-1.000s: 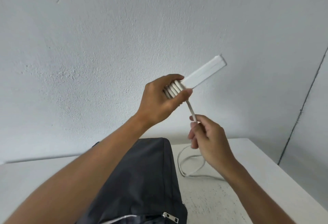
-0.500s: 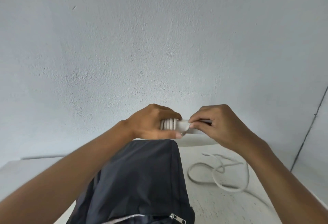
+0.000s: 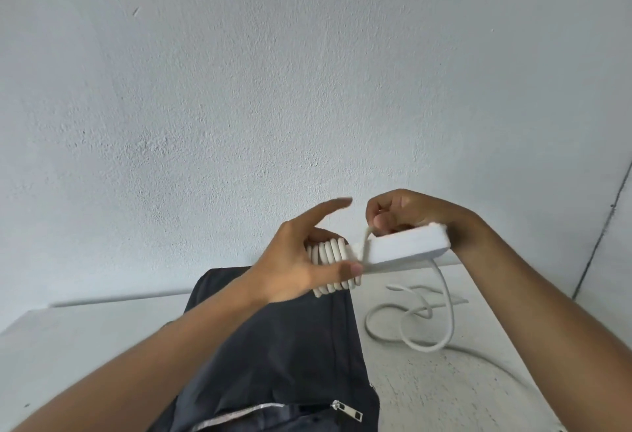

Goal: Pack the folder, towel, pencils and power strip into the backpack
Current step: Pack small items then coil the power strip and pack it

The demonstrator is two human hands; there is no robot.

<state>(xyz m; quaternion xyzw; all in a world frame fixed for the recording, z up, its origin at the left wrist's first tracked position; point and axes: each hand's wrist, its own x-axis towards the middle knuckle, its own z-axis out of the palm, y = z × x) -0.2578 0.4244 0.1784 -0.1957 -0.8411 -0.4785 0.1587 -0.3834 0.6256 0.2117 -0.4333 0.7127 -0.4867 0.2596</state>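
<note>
here both hands [image 3: 294, 260] [image 3: 410, 212] grip the power strip [image 3: 407, 247] over a white table [image 3: 85, 339].

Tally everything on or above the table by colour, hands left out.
White: 1, the white plastic power strip with its white cord, part wound round it, part loose on the white table
Dark grey: 1, the dark grey fabric backpack
Total: 2
</note>
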